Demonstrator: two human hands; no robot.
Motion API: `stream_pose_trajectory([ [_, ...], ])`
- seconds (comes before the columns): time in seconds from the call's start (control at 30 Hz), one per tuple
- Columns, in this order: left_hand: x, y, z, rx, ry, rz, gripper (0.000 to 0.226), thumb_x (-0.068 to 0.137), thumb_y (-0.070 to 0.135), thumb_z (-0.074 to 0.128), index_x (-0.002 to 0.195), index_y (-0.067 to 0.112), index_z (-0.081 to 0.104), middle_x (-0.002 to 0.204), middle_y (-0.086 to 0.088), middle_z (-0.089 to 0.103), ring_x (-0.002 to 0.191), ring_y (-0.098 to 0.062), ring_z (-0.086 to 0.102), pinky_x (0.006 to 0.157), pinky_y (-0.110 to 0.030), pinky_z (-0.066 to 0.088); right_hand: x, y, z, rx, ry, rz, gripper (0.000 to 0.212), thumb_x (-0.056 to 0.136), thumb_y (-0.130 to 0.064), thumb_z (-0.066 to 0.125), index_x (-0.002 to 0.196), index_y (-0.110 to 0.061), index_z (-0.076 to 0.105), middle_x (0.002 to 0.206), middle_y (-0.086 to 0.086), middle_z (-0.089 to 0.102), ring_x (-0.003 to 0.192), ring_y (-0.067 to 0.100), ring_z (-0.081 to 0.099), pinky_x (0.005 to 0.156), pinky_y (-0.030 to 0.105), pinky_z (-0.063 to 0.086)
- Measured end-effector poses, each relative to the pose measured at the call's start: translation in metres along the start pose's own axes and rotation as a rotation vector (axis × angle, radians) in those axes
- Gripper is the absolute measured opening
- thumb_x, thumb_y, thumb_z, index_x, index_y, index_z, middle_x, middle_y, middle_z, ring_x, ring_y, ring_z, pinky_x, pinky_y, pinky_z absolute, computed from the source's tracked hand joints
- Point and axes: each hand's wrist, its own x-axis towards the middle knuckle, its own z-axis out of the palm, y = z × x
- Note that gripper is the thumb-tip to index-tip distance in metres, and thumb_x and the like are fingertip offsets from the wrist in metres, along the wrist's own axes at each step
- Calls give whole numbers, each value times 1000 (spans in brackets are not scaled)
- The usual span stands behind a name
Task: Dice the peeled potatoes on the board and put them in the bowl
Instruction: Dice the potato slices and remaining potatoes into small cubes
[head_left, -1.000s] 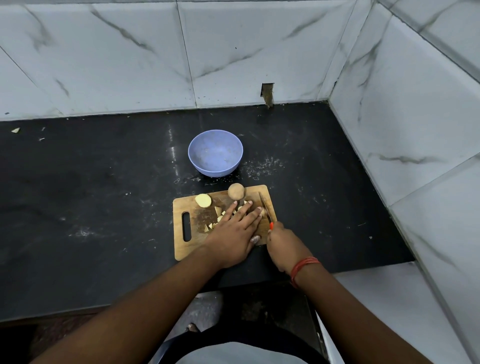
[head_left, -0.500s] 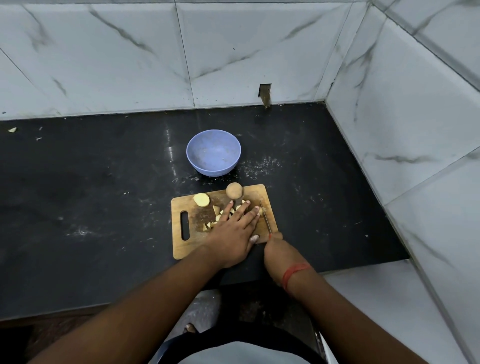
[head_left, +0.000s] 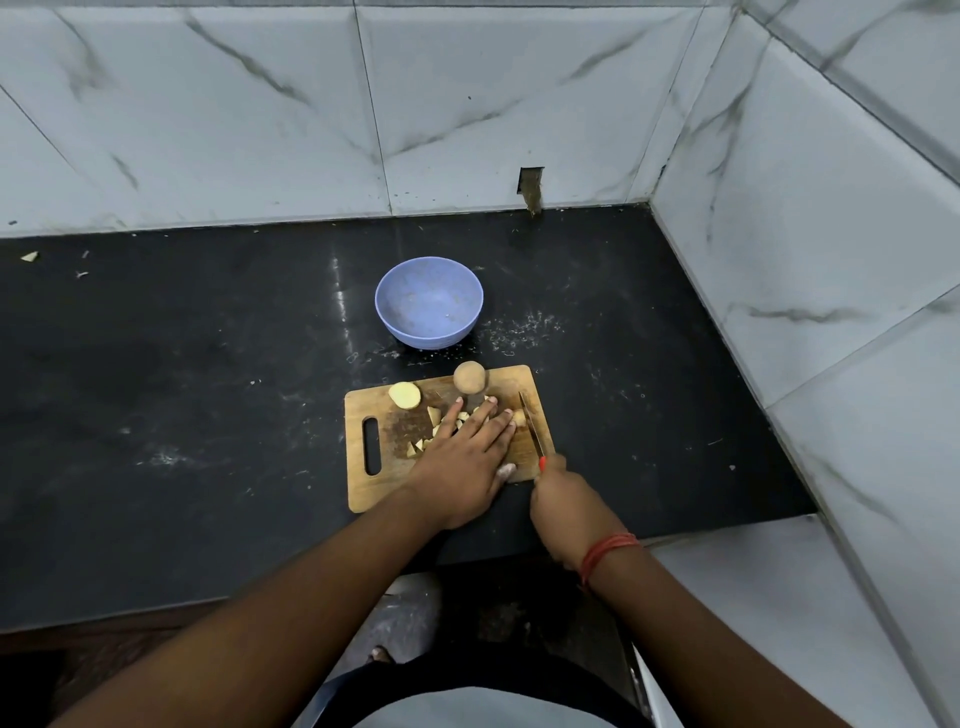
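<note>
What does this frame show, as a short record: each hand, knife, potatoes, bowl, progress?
left hand: flat, fingers straight, pressing cut potato pieces on the cutting board
right hand: grips the knife, blade lying along the board's right side
potatoes: one round potato at the far edge, one half potato far left
bowl: blue, beyond the board, no potato inside
progress: dicing under way, nothing transferred

Wooden board (head_left: 384, 486), matt, scuffed; bowl (head_left: 429, 301) smooth plastic; counter (head_left: 182, 395) dark, dusty; wall tiles (head_left: 234, 114) glossy marble-look.
</note>
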Motion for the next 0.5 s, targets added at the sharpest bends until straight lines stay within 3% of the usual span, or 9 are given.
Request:
stream_pose_trajectory([
  [0.23, 1, 0, -3, 4, -31, -10, 72, 100, 50, 4, 160, 14, 20, 168, -2, 17, 156, -24, -2, 123, -57, -5, 0, -11, -8, 32, -66, 29, 40, 96, -6, 33, 136, -7, 33, 110, 16, 65, 99, 30, 66, 70, 31, 44],
  [0.5, 1, 1, -3, 6, -16, -7, 64, 105, 48, 17, 159, 13, 23, 167, -2, 20, 156, -24, 0, 123, -57, -5, 3, -14, 0, 29, -57, 95, 45, 98, -10, 35, 142, -11, 28, 111, 15, 66, 100, 31, 66, 75, 35, 49],
])
